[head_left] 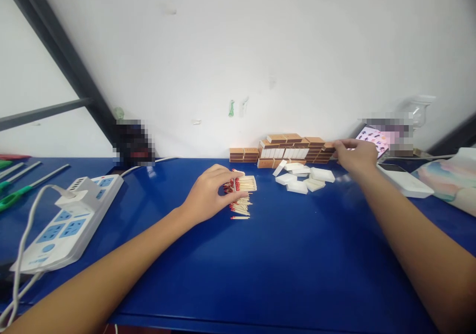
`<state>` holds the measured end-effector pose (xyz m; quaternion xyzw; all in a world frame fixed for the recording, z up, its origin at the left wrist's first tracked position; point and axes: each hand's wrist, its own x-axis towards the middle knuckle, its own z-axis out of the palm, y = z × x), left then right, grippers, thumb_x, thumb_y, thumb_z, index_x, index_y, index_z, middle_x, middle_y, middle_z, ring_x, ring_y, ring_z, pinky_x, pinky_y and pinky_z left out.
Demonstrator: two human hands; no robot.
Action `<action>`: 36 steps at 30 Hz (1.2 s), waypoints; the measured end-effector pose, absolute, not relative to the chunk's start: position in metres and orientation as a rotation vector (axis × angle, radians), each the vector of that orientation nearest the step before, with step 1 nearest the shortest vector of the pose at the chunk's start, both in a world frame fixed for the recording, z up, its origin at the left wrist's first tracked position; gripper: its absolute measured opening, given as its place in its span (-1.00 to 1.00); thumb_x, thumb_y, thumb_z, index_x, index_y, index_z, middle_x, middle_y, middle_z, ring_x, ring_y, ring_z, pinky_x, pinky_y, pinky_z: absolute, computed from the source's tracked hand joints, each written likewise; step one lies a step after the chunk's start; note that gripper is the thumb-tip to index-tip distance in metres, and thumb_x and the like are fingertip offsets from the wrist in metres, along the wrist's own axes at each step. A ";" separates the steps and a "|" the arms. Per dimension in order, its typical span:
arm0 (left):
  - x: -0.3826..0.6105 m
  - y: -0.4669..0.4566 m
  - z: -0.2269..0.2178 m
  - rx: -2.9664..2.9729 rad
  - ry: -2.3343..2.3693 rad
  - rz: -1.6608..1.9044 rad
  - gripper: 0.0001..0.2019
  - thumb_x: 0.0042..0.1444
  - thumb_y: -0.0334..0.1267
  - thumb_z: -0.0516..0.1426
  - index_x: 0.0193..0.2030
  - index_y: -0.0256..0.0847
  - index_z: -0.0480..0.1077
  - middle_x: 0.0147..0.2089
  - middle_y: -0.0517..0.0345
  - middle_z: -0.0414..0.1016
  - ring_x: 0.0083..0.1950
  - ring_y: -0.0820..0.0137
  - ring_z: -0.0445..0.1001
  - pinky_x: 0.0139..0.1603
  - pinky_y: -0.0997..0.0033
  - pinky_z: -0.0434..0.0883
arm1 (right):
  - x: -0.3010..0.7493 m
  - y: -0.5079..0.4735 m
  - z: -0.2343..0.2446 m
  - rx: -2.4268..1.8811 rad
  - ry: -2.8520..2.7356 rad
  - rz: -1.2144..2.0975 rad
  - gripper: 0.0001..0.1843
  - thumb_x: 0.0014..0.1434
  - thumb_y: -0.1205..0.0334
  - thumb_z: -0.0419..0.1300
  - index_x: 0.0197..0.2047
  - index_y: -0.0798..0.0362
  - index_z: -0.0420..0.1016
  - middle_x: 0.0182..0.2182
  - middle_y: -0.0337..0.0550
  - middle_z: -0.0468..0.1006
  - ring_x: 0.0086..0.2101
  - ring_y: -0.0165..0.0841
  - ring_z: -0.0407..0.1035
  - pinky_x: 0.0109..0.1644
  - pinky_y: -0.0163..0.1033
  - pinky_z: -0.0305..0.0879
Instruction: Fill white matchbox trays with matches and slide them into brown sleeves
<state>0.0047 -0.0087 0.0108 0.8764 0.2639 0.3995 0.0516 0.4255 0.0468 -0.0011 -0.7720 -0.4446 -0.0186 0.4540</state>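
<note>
My left hand [211, 191] rests on the blue table [282, 259], fingers pinched round a bundle of red-tipped matches [235, 186]. Beside it lies an open white match tray [248, 182] filled with matches, and more loose matches [241, 209] lie just in front. My right hand [355, 155] reaches to the back right, fingers closed on a brown matchbox [328, 147] at the right end of a stack of brown matchboxes [293, 150] against the wall. Several empty white trays [303, 176] lie scattered in front of that stack.
A white power strip [67, 220] with blue sockets and a cable lies at the left. Green-handled tools [18, 185] sit at the far left edge. A white flat device [405, 181] and a pastel bag [449, 180] lie at the right. A dark metal brace [63, 61] crosses the wall.
</note>
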 end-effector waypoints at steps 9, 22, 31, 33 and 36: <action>0.005 -0.010 0.010 2.760 0.725 1.225 -0.66 0.23 -0.09 0.31 0.08 -0.17 0.51 -0.16 0.08 0.63 -0.05 0.27 0.53 0.06 0.13 0.51 | 0.417 0.044 -0.001 -1.925 -1.219 -0.108 -0.81 0.29 0.14 0.23 -0.14 0.08 0.57 -0.21 0.09 0.59 -0.25 -0.22 0.35 -0.07 -0.13 0.16; 0.005 -0.010 0.008 2.809 0.698 1.231 -0.62 0.24 -0.06 0.30 0.09 -0.23 0.49 -0.15 0.06 0.64 -0.02 0.24 0.52 0.06 0.11 0.48 | 0.349 0.010 0.017 -1.787 -1.374 -0.084 -0.71 0.32 0.13 0.13 -0.10 0.14 0.58 -0.21 0.15 0.59 -0.19 -0.13 0.41 -0.04 -0.08 0.23; 0.008 -0.014 0.002 2.795 0.680 1.131 -0.60 0.26 -0.03 0.28 0.15 -0.17 0.47 -0.10 0.06 0.64 0.02 0.22 0.50 0.06 0.12 0.46 | 0.243 -0.038 0.028 -1.252 -1.988 1.039 -0.43 0.29 -0.30 0.13 -0.22 0.07 0.62 -0.45 -0.21 0.49 -0.49 -0.41 0.23 -0.43 -0.26 0.12; 0.008 -0.014 0.001 2.802 0.686 1.108 -0.59 0.26 -0.04 0.28 0.16 -0.18 0.47 -0.10 0.05 0.64 0.02 0.22 0.49 0.05 0.13 0.46 | 0.247 -0.038 0.025 -1.270 -1.971 1.088 -0.43 0.27 -0.31 0.16 -0.24 0.07 0.61 -0.49 -0.24 0.44 -0.51 -0.44 0.19 -0.45 -0.27 0.10; 0.009 -0.015 0.000 2.835 0.704 1.083 -0.58 0.27 -0.03 0.27 0.16 -0.19 0.46 -0.06 0.04 0.64 0.05 0.21 0.49 0.07 0.12 0.46 | 0.257 -0.034 0.021 -1.273 -1.954 1.137 -0.44 0.27 -0.30 0.17 -0.28 0.07 0.58 -0.49 -0.24 0.44 -0.50 -0.44 0.20 -0.44 -0.28 0.11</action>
